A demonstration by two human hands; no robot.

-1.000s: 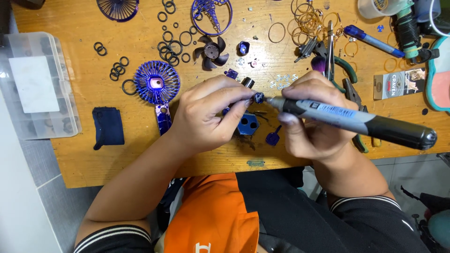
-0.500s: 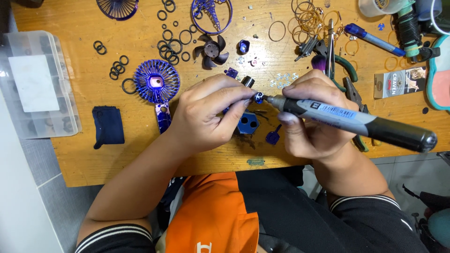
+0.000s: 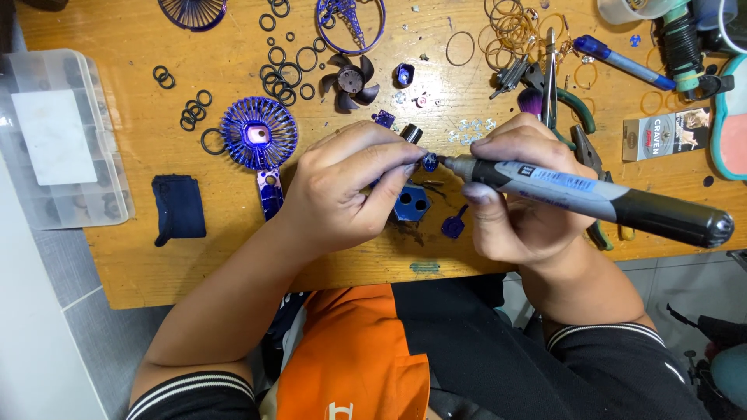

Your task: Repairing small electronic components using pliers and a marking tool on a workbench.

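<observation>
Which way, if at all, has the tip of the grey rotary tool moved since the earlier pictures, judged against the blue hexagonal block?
No clear move. The rotary tool tip stays just above and right of the hexagonal block, at the small blue part pinched by the left hand.

wooden workbench (image 3: 156, 257), grey tiled floor (image 3: 70, 311)

Blue parts and black rings on my orange-brown wooden table (image 3: 156, 264).

I see a grey and black electric screwdriver (image 3: 591, 198) with a blue label band, its tip at a small metallic-blue part (image 3: 429, 162). The round fan grille (image 3: 258, 132) is glossy blue-violet with a pale pink centre; the fan blade (image 3: 352, 81) is dark, nearly black. O-rings (image 3: 284, 74) are black, wire rings (image 3: 513, 23) gold. The folded cloth (image 3: 178, 208) is navy, the parts box (image 3: 58, 140) clear, the pen (image 3: 622, 62) blue.
</observation>
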